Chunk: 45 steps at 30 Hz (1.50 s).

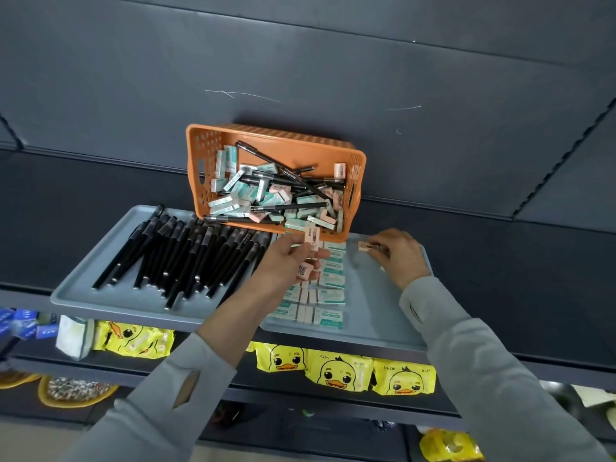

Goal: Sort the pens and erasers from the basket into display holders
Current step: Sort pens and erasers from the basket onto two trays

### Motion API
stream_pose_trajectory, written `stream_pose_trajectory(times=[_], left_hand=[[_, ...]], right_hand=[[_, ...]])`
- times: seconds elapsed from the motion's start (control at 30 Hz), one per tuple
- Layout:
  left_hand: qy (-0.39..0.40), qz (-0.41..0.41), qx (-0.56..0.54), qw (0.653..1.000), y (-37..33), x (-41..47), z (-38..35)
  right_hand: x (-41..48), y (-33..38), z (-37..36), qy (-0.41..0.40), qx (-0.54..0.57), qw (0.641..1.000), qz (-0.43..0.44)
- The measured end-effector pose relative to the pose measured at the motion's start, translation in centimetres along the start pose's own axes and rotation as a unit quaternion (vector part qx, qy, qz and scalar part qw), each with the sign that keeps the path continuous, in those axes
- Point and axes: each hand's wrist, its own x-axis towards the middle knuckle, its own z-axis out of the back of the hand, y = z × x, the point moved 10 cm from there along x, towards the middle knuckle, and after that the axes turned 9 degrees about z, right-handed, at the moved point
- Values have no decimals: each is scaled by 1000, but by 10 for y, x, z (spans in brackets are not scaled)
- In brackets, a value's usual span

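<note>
Erasers: small wrapped blocks, probably light and stiff, best pinched across the narrow sides; two held in the left hand at centre frame, one pinched by the right hand centre-right.

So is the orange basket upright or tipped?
Tipped: the basket opens toward the camera, pens and erasers piled against its lower rim.
</note>
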Motion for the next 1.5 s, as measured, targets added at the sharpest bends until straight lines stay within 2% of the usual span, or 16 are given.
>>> stream_pose_trajectory(times=[0.2, 0.33, 0.53, 0.6, 0.67, 0.77, 0.87, 0.93, 1.0, 1.07, 1.17, 1.27, 1.4, 1.5], left_hand=[[2, 3, 3, 1000, 2, 3, -5], [1, 7, 4, 1000, 4, 6, -11], [23, -3, 21, 1000, 4, 8, -26], [28, -7, 37, 999, 4, 7, -30], [28, -13, 65, 997, 4, 7, -32], [32, -25, 97, 994, 2, 6, -37], [27, -33, 111, 993, -1, 5, -40], [7, -15, 88, 996, 0, 9, -33], [1, 9, 49, 999, 1, 13, -24], [0, 12, 47, 999, 1, 16, -18], [12, -2, 55, 998, 2, 15, -16], [12, -25, 95, 995, 2, 13, -18], [21, -41, 30, 998, 5, 12, -19], [-3, -68, 58, 996, 0, 11, -13]], right_hand=[[-13, -10, 13, -47, -30, 998, -3], [-25, -14, 6, -22, -95, 995, 9], [-31, -22, 15, -18, -92, 996, -7], [-31, -11, 26, -50, -51, 997, -6], [-29, 7, 40, -92, 47, 995, -11], [-19, 41, 30, -43, 273, 961, -29], [-15, 48, 21, -32, 377, 925, -40], [-21, 22, 24, -65, 351, 928, -104], [-29, -2, 26, -63, 247, 955, -148], [-33, -5, 20, -9, 144, 981, -130], [-29, 10, 12, 44, 38, 997, -43], [-25, 17, 13, 30, 21, 999, -13], [-16, 27, 10, 3, 13, 1000, 12], [-15, 27, 19, -49, 48, 998, -13]])
